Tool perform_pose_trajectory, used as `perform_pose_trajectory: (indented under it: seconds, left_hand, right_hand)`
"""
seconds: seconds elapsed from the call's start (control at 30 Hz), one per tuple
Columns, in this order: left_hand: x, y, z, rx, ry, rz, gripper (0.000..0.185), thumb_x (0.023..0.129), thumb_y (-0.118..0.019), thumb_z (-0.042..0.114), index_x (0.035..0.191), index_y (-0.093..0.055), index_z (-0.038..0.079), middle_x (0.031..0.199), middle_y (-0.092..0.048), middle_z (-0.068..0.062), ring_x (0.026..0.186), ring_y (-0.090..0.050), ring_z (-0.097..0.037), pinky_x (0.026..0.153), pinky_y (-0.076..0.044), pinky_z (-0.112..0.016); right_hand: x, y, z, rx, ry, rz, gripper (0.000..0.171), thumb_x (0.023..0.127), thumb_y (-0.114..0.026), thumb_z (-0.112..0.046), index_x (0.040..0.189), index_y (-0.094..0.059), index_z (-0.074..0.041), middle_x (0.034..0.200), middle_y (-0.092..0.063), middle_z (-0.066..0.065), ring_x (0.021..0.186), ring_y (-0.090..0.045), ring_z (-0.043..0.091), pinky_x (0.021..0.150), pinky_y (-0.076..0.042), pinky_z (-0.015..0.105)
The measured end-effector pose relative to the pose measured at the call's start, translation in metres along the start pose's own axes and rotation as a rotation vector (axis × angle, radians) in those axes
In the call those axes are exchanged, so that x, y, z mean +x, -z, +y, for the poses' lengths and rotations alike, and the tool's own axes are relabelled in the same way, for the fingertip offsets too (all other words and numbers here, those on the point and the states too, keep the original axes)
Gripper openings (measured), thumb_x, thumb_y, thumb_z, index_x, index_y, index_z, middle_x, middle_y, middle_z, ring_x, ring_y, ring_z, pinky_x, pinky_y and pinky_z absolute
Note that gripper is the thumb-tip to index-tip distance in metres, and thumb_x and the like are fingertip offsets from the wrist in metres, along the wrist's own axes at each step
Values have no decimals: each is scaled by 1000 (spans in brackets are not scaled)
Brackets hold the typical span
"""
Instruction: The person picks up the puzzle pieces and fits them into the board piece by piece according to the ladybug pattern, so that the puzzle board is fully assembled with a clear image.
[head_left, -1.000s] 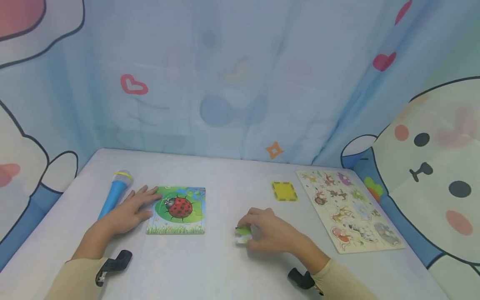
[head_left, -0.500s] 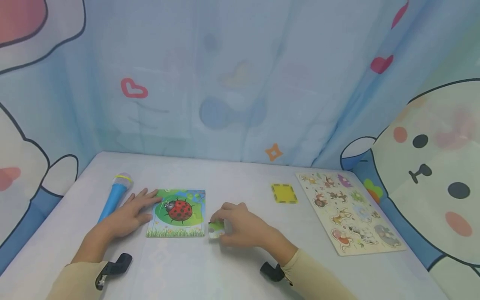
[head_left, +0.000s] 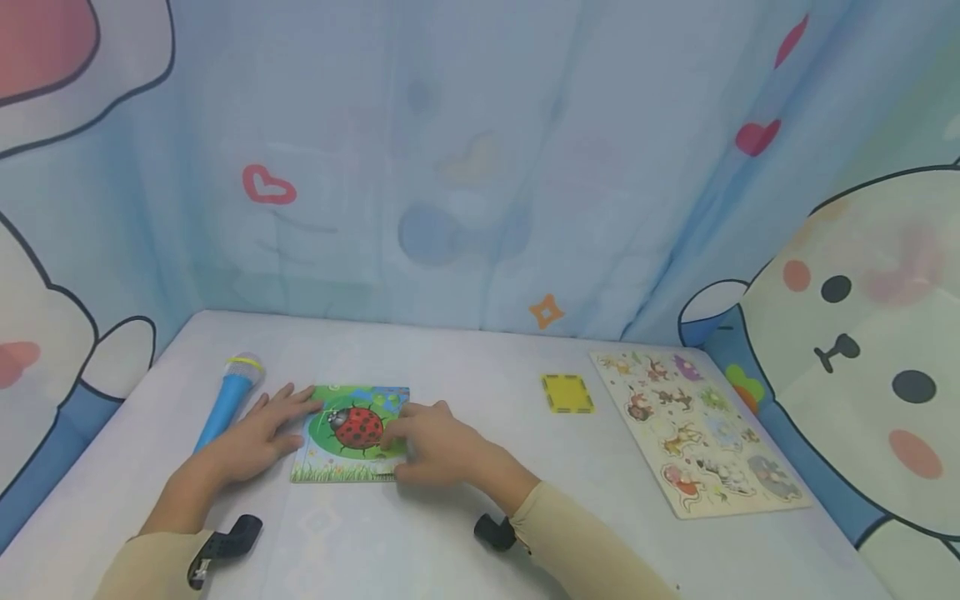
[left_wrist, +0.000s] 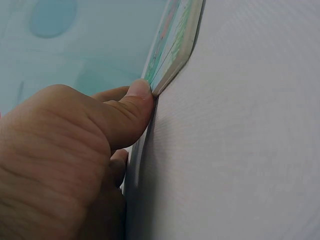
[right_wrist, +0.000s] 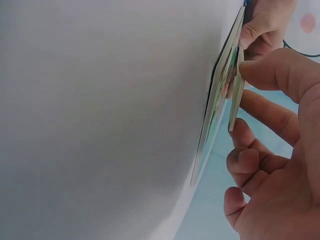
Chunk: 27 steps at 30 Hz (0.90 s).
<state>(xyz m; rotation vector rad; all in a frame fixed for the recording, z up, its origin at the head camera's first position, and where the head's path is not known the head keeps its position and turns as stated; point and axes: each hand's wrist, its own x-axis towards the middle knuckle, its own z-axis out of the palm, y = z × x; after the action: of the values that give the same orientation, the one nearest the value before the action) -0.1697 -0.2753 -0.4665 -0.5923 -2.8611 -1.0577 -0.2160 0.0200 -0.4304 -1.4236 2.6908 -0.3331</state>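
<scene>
1. Ladybird puzzle board (head_left: 351,433): flat on the table (head_left: 465,533), left of centre. Looks thin, stiff and light, likely to skid on the smooth cloth unless held down.
2. Puzzle piece (right_wrist: 235,100): a small flat slab, stiff and very light by the look of it, thin enough to slip from a loose grip. Best taken by its edges, thumb on one side and fingertips on the other. Sits over the board's 4 o'clock corner, tilted, one edge raised off the board in the right wrist view.
3. Right hand (head_left: 431,442): fingers curled, pinching the puzzle piece between thumb and fingertips. Palm down, forearm coming in from 5 o'clock, sleeve at the wrist.
4. Left hand (head_left: 258,429): fingers straight and spread, lying flat on the table and over the board's 9 o'clock edge. Thumb (left_wrist: 132,112) pressed against the board's rim in the left wrist view, bracing it.
5. Blue toy microphone (head_left: 228,396): at 9 o'clock of the left hand, just beside it, apart from the board.
6. Yellow square (head_left: 567,392) and animal puzzle board (head_left: 693,429): well apart at 3 o'clock, untouched.
</scene>
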Motion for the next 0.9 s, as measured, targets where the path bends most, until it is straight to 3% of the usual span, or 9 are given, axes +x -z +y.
perform_pose_trajectory:
  seconds: [0.2, 0.57, 0.9]
  left_hand:
    - [0, -2, -3, 9, -3, 9, 49, 93, -61, 7, 141, -51, 6, 154, -32, -22, 143, -11, -47, 115, -4, -63]
    - [-1, -2, -2, 12, 0, 16, 49, 93, -61, 7, 140, -51, 6, 153, -32, -22, 143, -12, -48, 115, -4, -63]
    - [-1, -2, -3, 2, 4, 10, 48, 93, -61, 8, 141, -51, 8, 154, -32, -20, 144, -11, -46, 115, -4, -62]
  right_hand:
    - [9, -3, 1, 11, -26, -33, 28, 79, -75, -26, 106, -73, -24, 96, -57, -12, 86, -46, 2, 78, -37, 35]
    - [15, -3, 1, 55, -53, -59, 29, 75, -75, -23, 104, -72, -26, 93, -58, -15, 89, -48, 2, 81, -38, 35]
    - [18, -3, 2, 68, -85, -75, 29, 73, -77, -23, 101, -72, -26, 87, -57, -16, 81, -48, 4, 75, -41, 29]
